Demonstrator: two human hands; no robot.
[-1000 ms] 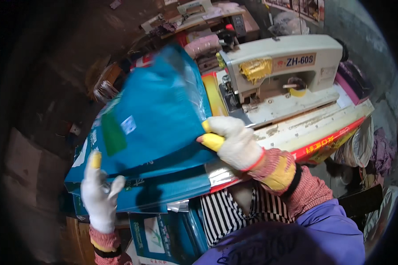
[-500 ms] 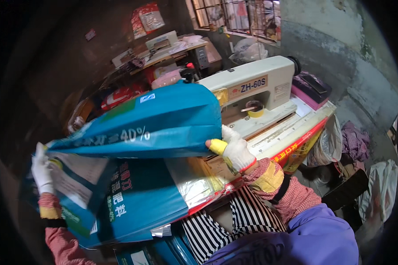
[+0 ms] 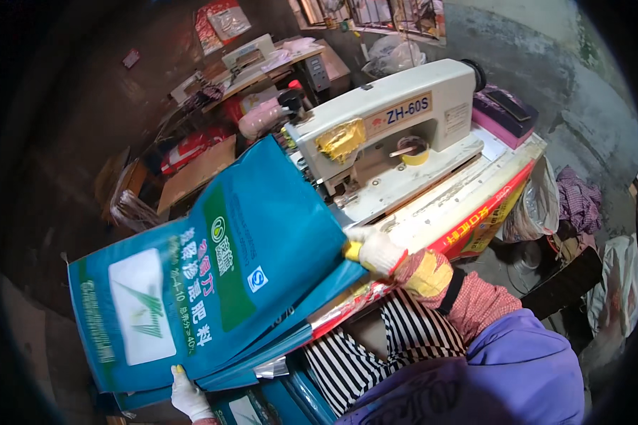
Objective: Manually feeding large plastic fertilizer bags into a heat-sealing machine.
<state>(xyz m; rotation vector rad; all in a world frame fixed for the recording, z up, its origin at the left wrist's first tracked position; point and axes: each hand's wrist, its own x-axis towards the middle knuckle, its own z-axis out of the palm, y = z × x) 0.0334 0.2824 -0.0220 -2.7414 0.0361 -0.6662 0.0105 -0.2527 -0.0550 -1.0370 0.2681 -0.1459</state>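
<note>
A large teal woven plastic bag (image 3: 283,205), with a green band and a white panel, lies printed face up, slanting across the table. Its far right corner reaches under the head of a white sewing machine (image 3: 432,106). My right hand (image 3: 377,249), in a white glove with a yellow fingertip, grips the bag's right edge in front of the machine. At the near left edge, my gloved left hand (image 3: 190,398) pinches the bag, its yellow-tipped thumb on top. The fingers beneath are hidden. More teal bags (image 3: 298,395) show below it, towards my lap.
A purple box (image 3: 502,127) with a dark phone-like slab on top stands right of the machine. Yellow tape (image 3: 412,157) sits on the machine bed. Plastic bags (image 3: 532,205) and checked cloth (image 3: 578,200) are at the right. Another sewing machine (image 3: 248,53) stands farther back.
The bag, lifted and folded over before, now lies spread flat with its face up. My left hand has moved down and right to the near edge; my right hand has shifted slightly nearer.
</note>
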